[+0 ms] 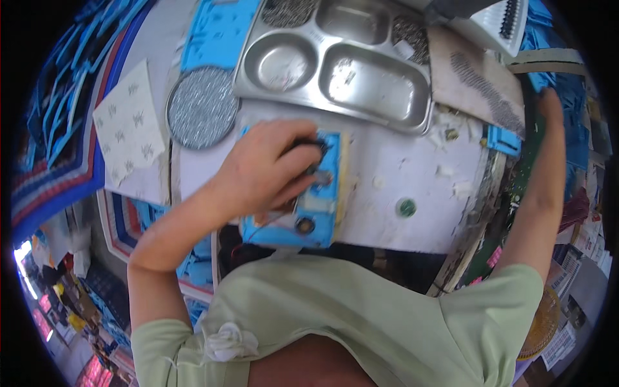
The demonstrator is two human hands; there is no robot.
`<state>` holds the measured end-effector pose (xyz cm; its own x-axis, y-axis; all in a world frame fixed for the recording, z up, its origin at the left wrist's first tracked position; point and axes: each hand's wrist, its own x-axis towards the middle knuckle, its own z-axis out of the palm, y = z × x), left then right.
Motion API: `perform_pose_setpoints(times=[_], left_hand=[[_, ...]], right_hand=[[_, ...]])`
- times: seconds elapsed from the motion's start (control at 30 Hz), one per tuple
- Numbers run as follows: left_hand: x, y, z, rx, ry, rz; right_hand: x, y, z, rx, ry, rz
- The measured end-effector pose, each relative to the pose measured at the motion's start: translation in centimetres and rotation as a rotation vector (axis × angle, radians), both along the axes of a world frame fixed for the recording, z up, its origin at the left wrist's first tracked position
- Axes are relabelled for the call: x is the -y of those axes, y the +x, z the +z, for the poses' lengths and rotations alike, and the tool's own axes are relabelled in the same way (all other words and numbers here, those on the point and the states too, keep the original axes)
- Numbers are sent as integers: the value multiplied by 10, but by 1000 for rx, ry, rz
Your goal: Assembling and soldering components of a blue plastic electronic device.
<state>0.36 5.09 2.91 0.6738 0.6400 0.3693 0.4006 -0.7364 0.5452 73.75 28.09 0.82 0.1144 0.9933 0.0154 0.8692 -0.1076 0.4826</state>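
My left hand (274, 161) is closed over a blue plastic panel (320, 226) on the worktable. Its fingers curl around something dark by the panel's upper right, and I cannot make out what it is. A round dark part (304, 225) sits in the panel's lower right corner, and a thin red wire shows at its left edge. My right arm stretches far out to the right. At its end, my right hand (550, 106) reaches the stacked blue plastic parts (576, 122), its fingers too small and hidden to read.
Beyond the panel stands a steel compartment tray (309, 93) with small metal pieces. Left of it are a round dish (203, 108) of silvery bits and a patterned sheet (129, 126). A board (474, 84) with tiny parts, a white device (500, 26) and a green disc (406, 207) lie rightward.
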Motion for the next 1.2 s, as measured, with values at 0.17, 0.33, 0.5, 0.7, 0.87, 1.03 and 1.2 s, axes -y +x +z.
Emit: perform_pose_setpoints(times=[0.17, 0.33, 0.5, 0.7, 0.87, 1.03, 1.2], left_hand=[[6, -25, 3, 40, -50, -7], [11, -31, -7, 240, -7, 129], [30, -36, -2, 198, 176, 160], [56, -8, 37, 671, -1124, 20], [33, 11, 44, 926, -1093, 172], [-7, -29, 61, 880, -1022, 254], [10, -32, 45, 642, -874, 327]], right_hand=[[52, -13, 74, -737, -13, -465], [137, 46, 104, -1645, 791, -547], [220, -48, 106, -2420, 1091, 36], [356, -448, 44, -3068, 404, 265], [306, -520, 34, -2388, 34, 155], [252, -497, 76, -2367, 25, 237], [278, -510, 80, -1891, 127, 251]])
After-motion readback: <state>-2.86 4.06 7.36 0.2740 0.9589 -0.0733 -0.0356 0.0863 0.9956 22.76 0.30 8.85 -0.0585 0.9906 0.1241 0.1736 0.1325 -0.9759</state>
